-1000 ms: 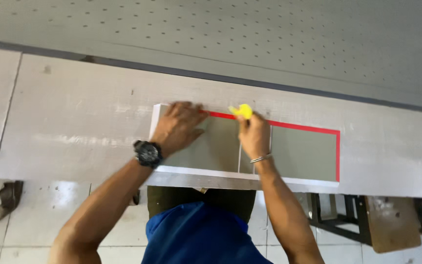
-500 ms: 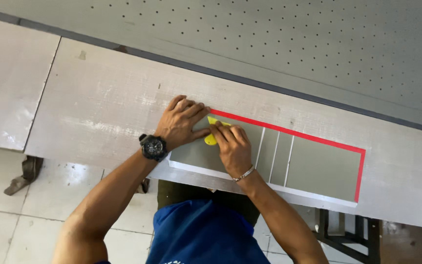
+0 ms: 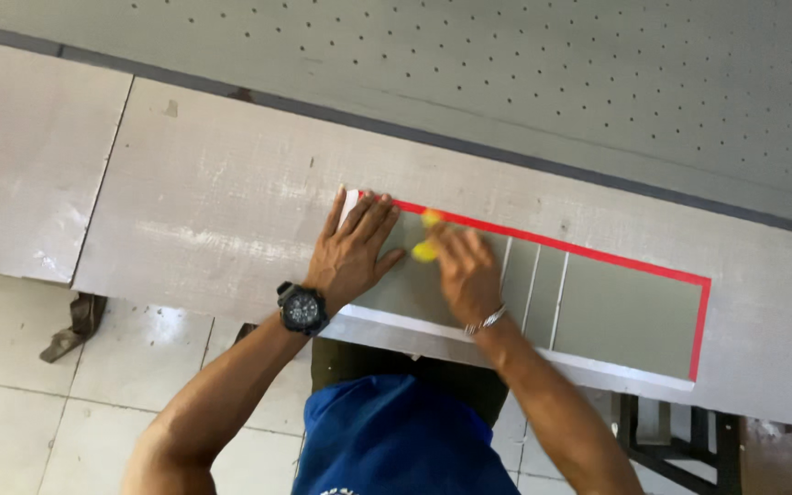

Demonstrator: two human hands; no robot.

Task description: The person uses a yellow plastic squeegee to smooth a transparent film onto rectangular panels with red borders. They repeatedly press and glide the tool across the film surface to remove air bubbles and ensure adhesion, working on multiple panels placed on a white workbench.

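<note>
A grey-green rectangular sheet (image 3: 625,316) lies flat on a pale grey workbench (image 3: 213,202), edged with red tape along its far and right sides and a white strip along the near side. My left hand (image 3: 355,247), with a black watch on the wrist, presses flat on the sheet's left end, fingers spread. My right hand (image 3: 460,270), with a thin bracelet, grips a small yellow tool (image 3: 425,247) and holds it against the sheet just right of the left hand. The right hand is blurred by motion.
A grey perforated panel (image 3: 524,82) runs along the far side of the bench, with a dark strip between them. Pale floor tiles (image 3: 11,403) and a metal foot (image 3: 71,330) show at lower left. A dark metal frame (image 3: 680,445) stands under the bench at lower right.
My right hand with the yellow tool moved left from the red top edge onto the sheet, then slightly right. The left hand stayed pressed on the left end.
</note>
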